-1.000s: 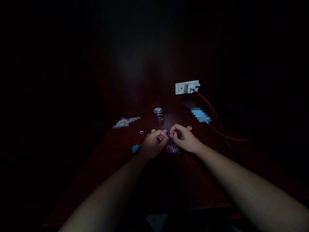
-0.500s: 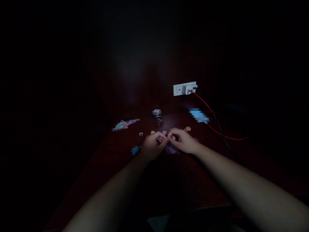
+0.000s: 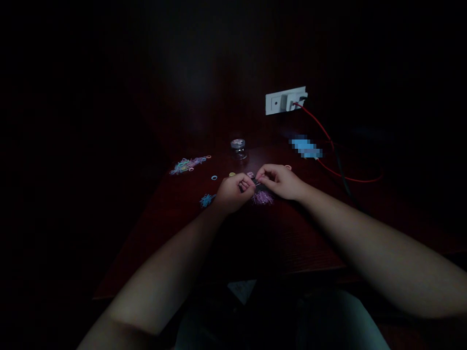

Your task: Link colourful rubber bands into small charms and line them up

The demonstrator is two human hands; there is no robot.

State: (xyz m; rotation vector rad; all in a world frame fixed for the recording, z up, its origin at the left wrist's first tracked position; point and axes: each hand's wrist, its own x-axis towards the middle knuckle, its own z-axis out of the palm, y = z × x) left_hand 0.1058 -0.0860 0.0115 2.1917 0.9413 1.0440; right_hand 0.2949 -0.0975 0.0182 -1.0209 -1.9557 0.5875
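My left hand [image 3: 236, 192] is closed in a pinch above the dark red table, its fingertips pointing right. Facing it, my right hand [image 3: 279, 182] pinches thumb against forefinger. A thin pale strand, which looks like a small elastic hair band [image 3: 257, 183], shows between the two sets of fingertips; the dark blurs it. Just below lies a pile of purple elastic bands [image 3: 262, 198]. Blue elastic bands [image 3: 207, 200] form a small heap left of my left hand. A pink band [image 3: 250, 174] and a yellow band [image 3: 232, 174] lie behind the fingers.
A mixed pile of coloured bands [image 3: 188, 165] lies at the far left, and a lone blue ring [image 3: 214, 178] nearer. Behind my hands stands a lidded clear jar [image 3: 239, 149]. A red cable [image 3: 321, 124] runs from the wall socket [image 3: 275, 103] to a blurred blue object [image 3: 305, 147].
The view has tipped downward, so the table sits higher in the picture and my knees show. My fingertips, touching before, are now slightly apart with the strand between them.
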